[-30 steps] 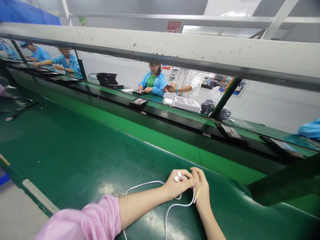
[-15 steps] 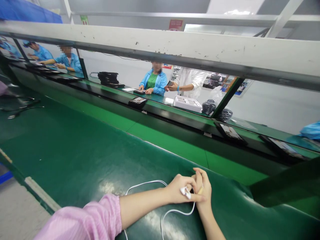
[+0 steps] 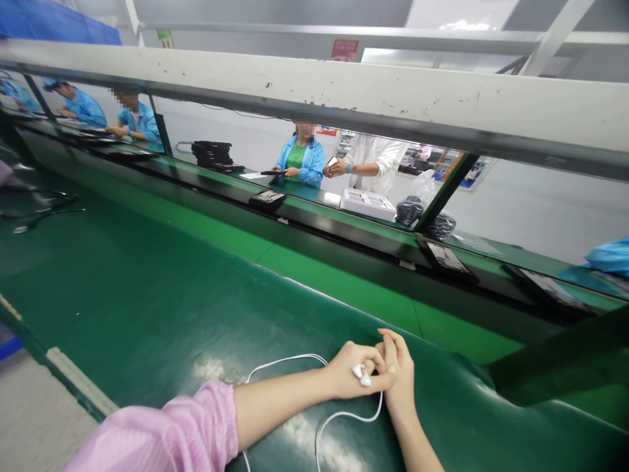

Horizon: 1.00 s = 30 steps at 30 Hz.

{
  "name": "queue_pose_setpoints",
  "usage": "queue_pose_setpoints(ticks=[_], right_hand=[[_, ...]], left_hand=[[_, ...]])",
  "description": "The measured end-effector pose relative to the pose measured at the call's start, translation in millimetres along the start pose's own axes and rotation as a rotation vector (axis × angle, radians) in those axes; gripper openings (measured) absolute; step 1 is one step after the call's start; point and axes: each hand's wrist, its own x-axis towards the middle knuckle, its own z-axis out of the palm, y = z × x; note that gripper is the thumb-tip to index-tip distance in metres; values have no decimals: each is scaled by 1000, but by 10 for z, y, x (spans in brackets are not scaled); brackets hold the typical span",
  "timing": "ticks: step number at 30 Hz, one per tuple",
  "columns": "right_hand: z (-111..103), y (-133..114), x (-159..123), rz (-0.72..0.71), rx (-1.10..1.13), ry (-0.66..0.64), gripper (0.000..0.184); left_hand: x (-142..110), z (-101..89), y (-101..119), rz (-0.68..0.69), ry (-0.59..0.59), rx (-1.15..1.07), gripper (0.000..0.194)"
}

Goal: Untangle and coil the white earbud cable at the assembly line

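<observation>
My left hand (image 3: 351,373), at the end of the pink sleeve, is closed on a pair of white earphones (image 3: 362,375), whose earbuds stick out between thumb and fingers. Its fingertips press against the palm side of my right hand (image 3: 400,370). The right hand's fingers are bent and point up and away. What they grip is hidden where the hands meet; a small pale yellow patch shows there. From between the hands a white earphone cable (image 3: 344,414) hangs down and loops over the green tabletop (image 3: 187,314). Another stretch of it runs behind my left forearm.
Beyond the table runs a conveyor belt (image 3: 339,226) carrying black trays (image 3: 268,199). A white beam (image 3: 314,85) crosses above. Across the belt, people in blue jackets and one in white handle items, near a white box (image 3: 367,204). A dark cable (image 3: 44,213) lies at far left.
The earbuds have turned slightly in my left hand, and the hands have barely shifted. Across the belt, coworkers' hands and the trays have moved a little.
</observation>
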Motion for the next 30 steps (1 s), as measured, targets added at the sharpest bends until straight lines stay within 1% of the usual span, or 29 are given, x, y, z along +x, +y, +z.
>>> queue_pose_setpoints(ticks=[8,15,19,22,27,30], right_hand=[[-6,17,8,-17,-21,-7,67],[-3,0,2,-5,-8,-5,68],[1,0,0,-8,3,-11,66],[-11,8,6,10,-2,-20,68],[-48,88,36,1,-35,-54,67],[-46,118,35,-21,-22,-17,67]], left_hand=[[0,1,-2,16,-14,-16,23],[7,2,-30,19,-12,-9,23],[4,-6,-25,18,-16,-8,32],[0,-15,-19,17,-23,-13,40],[-2,-19,-16,-2,-30,-20,44],[-2,-15,-11,-12,-27,-16,45]])
